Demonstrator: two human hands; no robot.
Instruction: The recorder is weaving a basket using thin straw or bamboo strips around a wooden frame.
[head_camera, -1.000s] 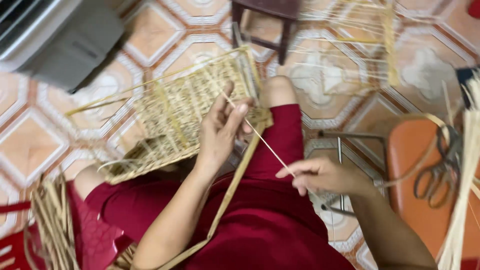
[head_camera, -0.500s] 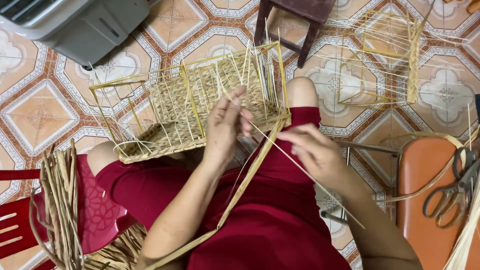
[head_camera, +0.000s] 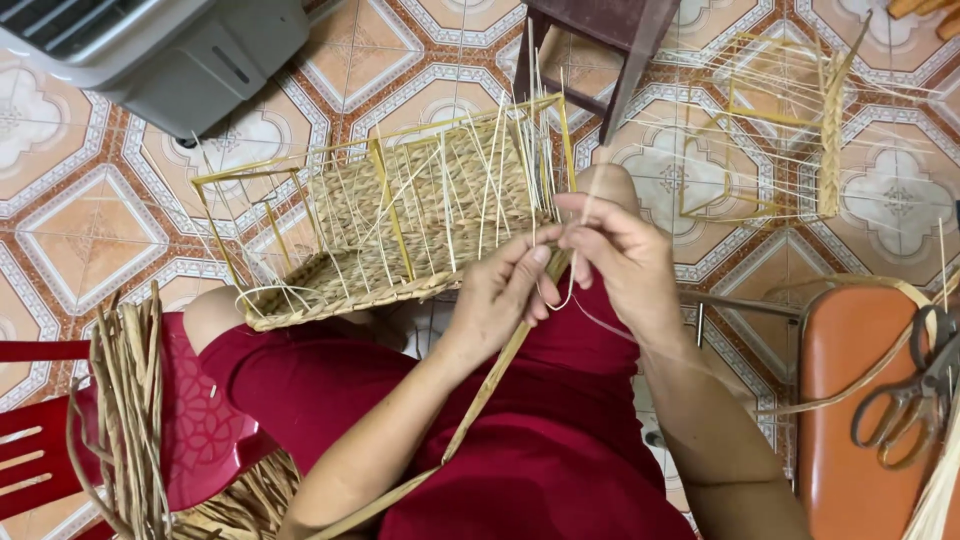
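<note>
Compared with half a second ago, the right hand (head_camera: 625, 262) is sitting higher and closer in: it was low over the lap with a thin strand running out toward the lower right, and it is now meeting the left hand (head_camera: 497, 295) at the near right corner of the half-woven basket (head_camera: 420, 215). The basket itself is lying in much the same spot, resting across the knees over the red garment (head_camera: 560, 440), its yellow wire frame tilted and its pale upright stakes fanning upward. The left hand is closing thumb against forefinger, pinching a thin pale strand (head_camera: 560, 300) that is looping down between the two hands; the other fingers are curling loosely. The right hand is also closing its fingertips on the strand just beside the basket corner, fingers bunched, palm turned down. A flat wide strip (head_camera: 470, 415) is running diagonally from under the hands toward the lower left. A bundle of reeds (head_camera: 125, 420) is lying on a red plastic stool (head_camera: 200, 430) at the left, scissors (head_camera: 905, 400) are resting on an orange seat (head_camera: 850, 430) at the right, and a second wire frame (head_camera: 775, 130) is standing on the tiled floor (head_camera: 90, 230) beyond
</note>
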